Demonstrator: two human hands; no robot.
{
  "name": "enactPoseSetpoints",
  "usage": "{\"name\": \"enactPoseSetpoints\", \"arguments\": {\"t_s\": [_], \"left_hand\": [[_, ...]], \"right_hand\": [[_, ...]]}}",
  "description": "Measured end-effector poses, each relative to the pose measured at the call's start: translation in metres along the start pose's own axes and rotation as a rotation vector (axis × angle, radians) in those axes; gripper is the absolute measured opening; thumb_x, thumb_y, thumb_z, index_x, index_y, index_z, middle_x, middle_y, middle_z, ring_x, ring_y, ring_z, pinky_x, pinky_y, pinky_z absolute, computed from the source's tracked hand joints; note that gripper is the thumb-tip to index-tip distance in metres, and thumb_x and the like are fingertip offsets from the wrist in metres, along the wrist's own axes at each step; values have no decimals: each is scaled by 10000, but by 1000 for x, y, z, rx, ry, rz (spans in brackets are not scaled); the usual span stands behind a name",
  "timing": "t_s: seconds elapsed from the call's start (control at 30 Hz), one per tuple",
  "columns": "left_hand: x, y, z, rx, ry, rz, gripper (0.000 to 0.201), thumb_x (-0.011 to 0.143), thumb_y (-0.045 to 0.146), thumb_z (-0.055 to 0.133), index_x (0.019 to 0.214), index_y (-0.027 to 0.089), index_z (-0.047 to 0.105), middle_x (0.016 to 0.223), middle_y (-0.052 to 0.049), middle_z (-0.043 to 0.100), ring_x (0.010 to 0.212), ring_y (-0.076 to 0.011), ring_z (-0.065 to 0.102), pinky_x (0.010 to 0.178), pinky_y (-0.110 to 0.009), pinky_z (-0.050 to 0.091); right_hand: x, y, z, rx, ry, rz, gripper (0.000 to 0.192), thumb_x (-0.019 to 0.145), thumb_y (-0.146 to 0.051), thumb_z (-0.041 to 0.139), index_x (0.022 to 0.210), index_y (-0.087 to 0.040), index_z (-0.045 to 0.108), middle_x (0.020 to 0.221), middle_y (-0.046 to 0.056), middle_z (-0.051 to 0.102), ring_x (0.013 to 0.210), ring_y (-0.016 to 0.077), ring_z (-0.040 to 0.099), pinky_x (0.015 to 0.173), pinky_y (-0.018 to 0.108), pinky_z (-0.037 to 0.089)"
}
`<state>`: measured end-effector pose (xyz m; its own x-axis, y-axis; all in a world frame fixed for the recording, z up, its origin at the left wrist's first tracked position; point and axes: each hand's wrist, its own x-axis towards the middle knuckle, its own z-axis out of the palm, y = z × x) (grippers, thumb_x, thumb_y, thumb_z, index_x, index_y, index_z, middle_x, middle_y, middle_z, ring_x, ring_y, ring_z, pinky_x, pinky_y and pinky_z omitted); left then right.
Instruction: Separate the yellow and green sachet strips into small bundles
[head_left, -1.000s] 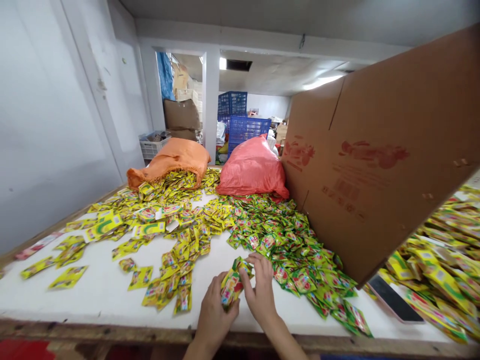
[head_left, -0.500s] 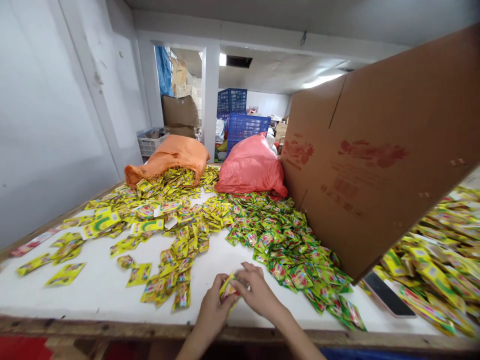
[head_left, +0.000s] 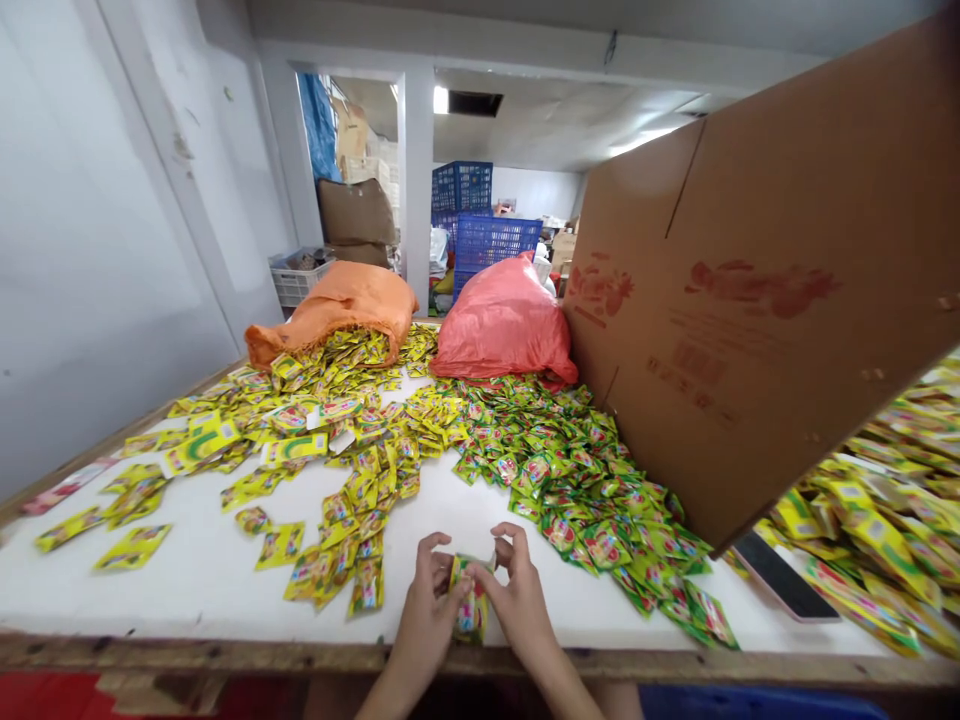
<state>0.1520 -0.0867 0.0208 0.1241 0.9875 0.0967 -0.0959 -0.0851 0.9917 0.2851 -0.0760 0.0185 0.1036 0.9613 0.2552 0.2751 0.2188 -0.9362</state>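
Note:
Between my two hands, close to the table's front edge, is a small yellow-green packet [head_left: 471,612] with a colourful print. My left hand [head_left: 430,598] pinches its left side, thumb on the front. From the other side my right hand [head_left: 517,590] grips the upper right, its thumb on the face and fingers curled behind. Parts of the packet are hidden by the thumbs. To the left lie loose yellow packets [head_left: 337,535]; a heap of green packets [head_left: 570,470] spreads to the right.
An orange sack [head_left: 345,300] and a pink-red sack [head_left: 506,325] lie at the back, packets spilling from the orange one. A large cardboard box [head_left: 750,290] leans over the right side. A phone [head_left: 784,578] lies beside more yellow packets [head_left: 862,520]. Blue crates [head_left: 495,240] stand beyond.
My hands have turned the packet more upright, its printed face now toward me. My right hand has shifted from over it to its right side, and the view has tilted slightly.

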Motion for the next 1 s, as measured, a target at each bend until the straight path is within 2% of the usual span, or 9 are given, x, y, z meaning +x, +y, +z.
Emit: {"name": "enactPoseSetpoints", "arguments": {"t_s": [0.07,0.17,0.27,0.33,0.5,0.6,0.67,0.8,1.0], "left_hand": [[-1,1,-4,-2,-22,0,332,782,284,529,1074,227,382,870,-19,568,782,-171,613,703,-270,462],[-1,4,-11,7,-72,-16,243,771,284,546,987,209,465,871,-20,573,759,-168,610,663,-249,462],[1,7,-16,74,-86,-2,145,779,300,540,867,186,524,764,-2,580,701,-156,590,629,-234,451],[3,8,-17,104,-71,31,119,780,292,542,814,179,541,743,-2,582,729,-159,586,670,-243,454],[6,6,-18,-28,-45,69,264,766,236,568,1020,208,506,903,-35,629,857,-179,601,793,-300,463],[4,10,-21,58,-95,87,139,780,244,554,897,179,592,956,-66,643,924,-198,594,833,-305,452],[3,14,-22,131,-104,105,126,788,256,544,839,172,624,971,-72,646,945,-202,588,849,-304,448],[2,17,-20,187,-63,100,142,789,267,541,848,175,632,949,-66,657,903,-196,603,823,-300,463],[10,13,-15,195,13,47,155,772,295,558,803,155,616,749,-37,658,718,-170,607,679,-263,477]], "right_hand": [[-5,3,-1,42,22,0,299,723,-272,607,973,-214,455,819,4,557,732,157,534,675,251,433],[-11,0,-3,77,-64,1,169,783,-310,548,910,-199,551,809,26,593,770,176,557,707,262,441],[-10,-9,-5,75,-147,-44,189,829,-326,486,814,-190,616,776,31,610,783,179,567,729,264,438],[-8,-13,-4,60,-144,-81,215,836,-325,479,768,-183,625,775,34,610,788,175,569,734,260,435],[-6,-12,-2,57,-33,-66,237,824,-309,508,1013,-185,581,787,25,621,739,156,579,703,252,451],[-9,-14,-5,23,-110,-118,171,820,-288,518,907,-191,629,878,51,634,856,181,577,766,268,448],[-11,-17,-7,5,-139,-134,150,811,-280,532,870,-192,639,921,59,634,905,192,568,794,274,443],[-12,-22,-6,-17,-111,-113,155,813,-278,525,871,-180,630,872,57,645,836,182,584,739,258,456],[-3,-27,-5,-71,-133,-77,159,815,-301,518,811,-173,612,669,5,622,625,141,554,605,220,432]]}}
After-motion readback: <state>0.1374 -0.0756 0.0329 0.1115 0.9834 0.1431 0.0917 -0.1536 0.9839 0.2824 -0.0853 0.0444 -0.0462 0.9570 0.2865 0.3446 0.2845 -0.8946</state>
